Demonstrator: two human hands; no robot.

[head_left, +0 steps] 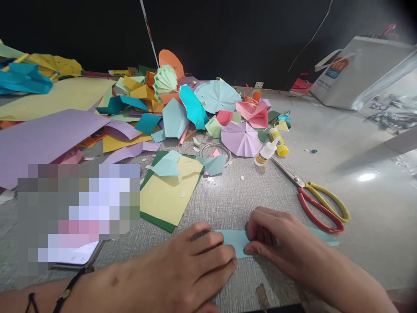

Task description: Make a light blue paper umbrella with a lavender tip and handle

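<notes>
The left hand (pixel 205 267) and right hand (pixel 276 243), fingers bent, rest on the blue paper strip (pixel 239 242) beneath them, grip unclear.

phone (pixel 76 255) mostly blurred, blue strip (pixel 237 242) partly hidden under l hand (pixel 203 263) & r hand (pixel 280 241).

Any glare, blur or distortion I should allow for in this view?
Head view: bright glare spot right of the scissors, smaller one on the grey table; haze over the white bag, which looks stretched near the edge; coarse pixel blocks hide most of the phone; blue strip looks soft at its right end; shadow beneath the right hand.
</notes>
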